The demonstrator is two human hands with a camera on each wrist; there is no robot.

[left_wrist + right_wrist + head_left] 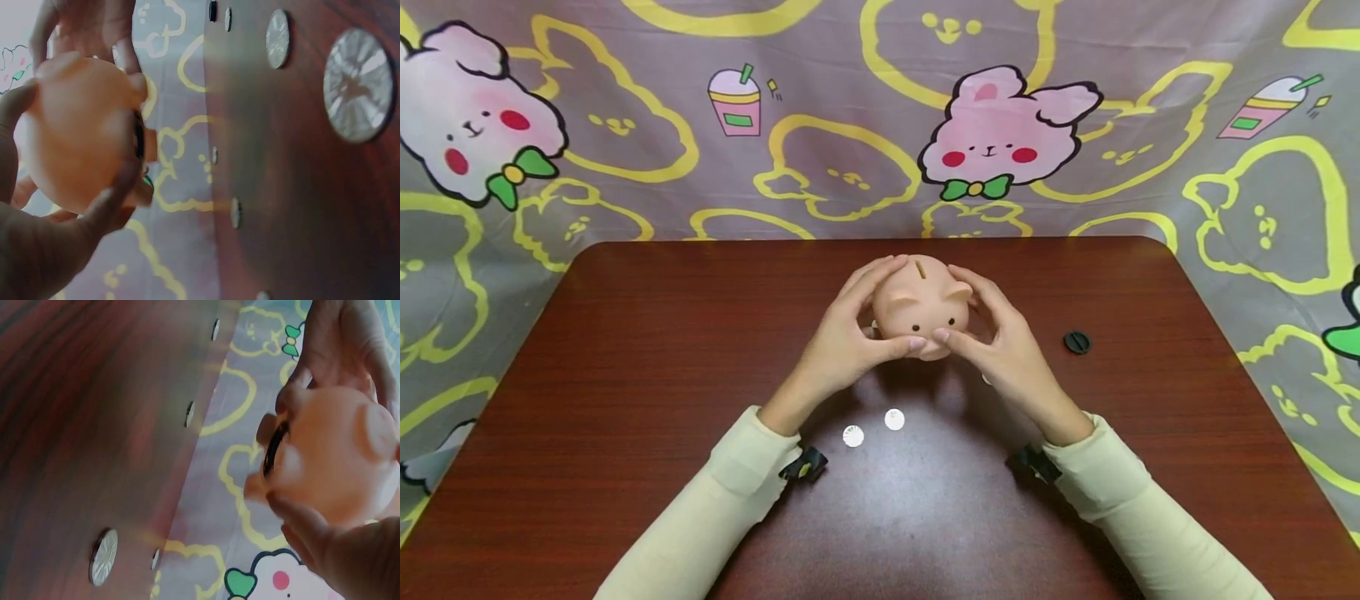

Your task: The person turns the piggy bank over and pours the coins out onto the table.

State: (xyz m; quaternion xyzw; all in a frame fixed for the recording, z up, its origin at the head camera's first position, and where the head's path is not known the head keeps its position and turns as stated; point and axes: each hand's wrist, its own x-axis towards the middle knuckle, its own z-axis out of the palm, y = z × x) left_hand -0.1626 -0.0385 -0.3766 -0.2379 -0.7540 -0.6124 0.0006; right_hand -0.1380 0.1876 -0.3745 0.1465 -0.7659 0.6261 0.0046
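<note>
A peach-coloured piggy bank [922, 300] is gripped from both sides, snout towards me and coin slot on top. My left hand [847, 323] holds its left side, the thumb reaching to the snout. On the other side, my right hand [1006, 335] grips it with fingers along the flank and thumb by the snout. Both wrist views show the pig lifted off the table. A black ring [275, 450] shows at its belly, between the stubby feet. Two silvery coins [853, 436] lie on the table nearer to me.
To the right of my hands a round black plug [1077, 342] lies on the dark red-brown table [647, 375]. More coins [189, 415] are scattered on the tabletop, some partly hidden by my hands in the head view. A patterned curtain [850, 100] hangs behind the table.
</note>
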